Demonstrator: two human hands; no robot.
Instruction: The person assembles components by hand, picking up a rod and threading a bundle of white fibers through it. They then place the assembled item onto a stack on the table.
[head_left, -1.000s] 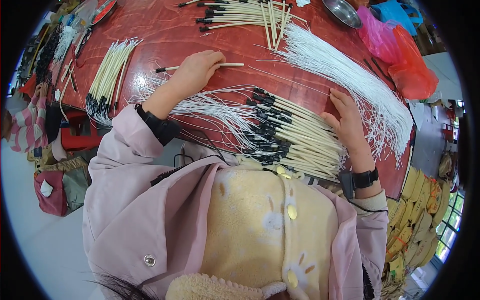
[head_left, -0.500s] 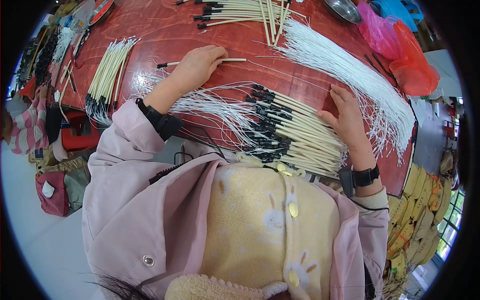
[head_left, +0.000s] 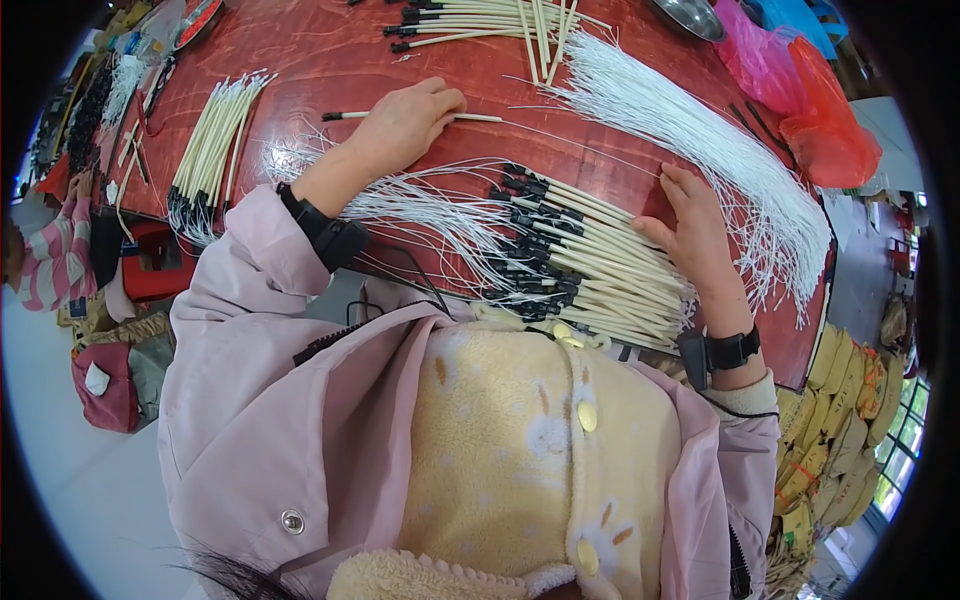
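My left hand (head_left: 405,125) is closed around a thin cream tube (head_left: 478,117) with a black tip at its left end, held level over the table. A thin white cord (head_left: 580,138) runs from the tube's right end to the fingertips of my right hand (head_left: 695,225). That hand's thumb and fingers are apart; whether a fingertip presses on the cord is unclear. Beside it lies a bundle of cream tubes (head_left: 630,275) with black ends, from which loose white cords (head_left: 430,215) fan leftward. A thick bundle of white cords (head_left: 700,130) stretches along the right side.
On the red table (head_left: 320,50) another batch of tubes (head_left: 215,140) lies at left, more tubes (head_left: 470,22) at the far side. A metal bowl (head_left: 690,15) and red and pink plastic bags (head_left: 825,120) are at far right. Another person's striped sleeve (head_left: 60,250) shows at left.
My left hand has shifted slightly to the right with the tube, and up a little. My right hand has barely moved, its fingers still apart.
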